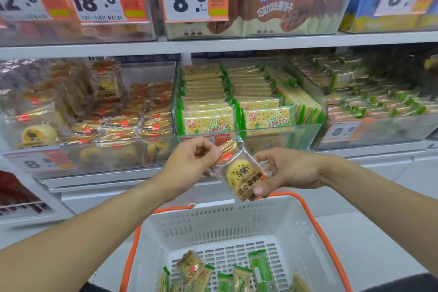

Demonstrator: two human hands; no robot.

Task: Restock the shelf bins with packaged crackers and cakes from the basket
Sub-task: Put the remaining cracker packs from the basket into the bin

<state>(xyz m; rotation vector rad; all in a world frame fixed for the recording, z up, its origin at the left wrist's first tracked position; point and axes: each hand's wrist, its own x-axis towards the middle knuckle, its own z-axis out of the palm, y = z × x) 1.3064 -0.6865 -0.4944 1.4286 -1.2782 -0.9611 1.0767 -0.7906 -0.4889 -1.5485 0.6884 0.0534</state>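
Head view: my left hand (pixel 189 161) pinched 1 upper corner of a clear-wrapped cake packet (pixel 239 172); my right hand (pixel 286 170) gripped its lower edge. The packet hung above the white basket (pixel 213 225), before the cake bin (pixel 94 156).

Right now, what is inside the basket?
In the basket lie a few green cracker packs and a clear cake pack on the bottom. The frame's lower edge cuts off its near part.
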